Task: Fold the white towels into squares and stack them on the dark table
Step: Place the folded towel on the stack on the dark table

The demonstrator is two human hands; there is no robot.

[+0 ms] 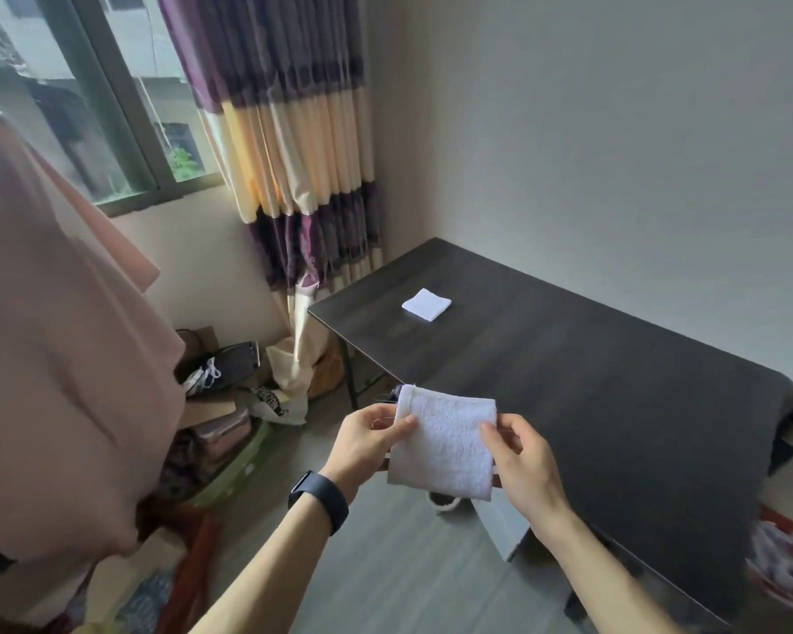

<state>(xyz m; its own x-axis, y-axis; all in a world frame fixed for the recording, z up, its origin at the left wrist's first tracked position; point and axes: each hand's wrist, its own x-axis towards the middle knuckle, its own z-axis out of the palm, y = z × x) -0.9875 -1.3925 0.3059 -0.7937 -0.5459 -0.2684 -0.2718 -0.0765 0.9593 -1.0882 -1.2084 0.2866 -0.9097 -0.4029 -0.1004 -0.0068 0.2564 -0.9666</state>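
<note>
I hold a small white towel (447, 443) in the air, folded to a rough square, just off the near left edge of the dark table (591, 382). My left hand (367, 443) pinches its left edge with the thumb on top. My right hand (520, 459) grips its right edge, fingers curled behind the cloth. A second white towel (426, 304), folded into a square, lies flat on the far left part of the table.
A large pink cloth (60, 359) hangs close at the left and blocks that side. Boxes, bags and clutter (243, 386) fill the floor under the striped curtain (294, 144). A red basket (783, 565) sits at the right. The wall runs behind the table.
</note>
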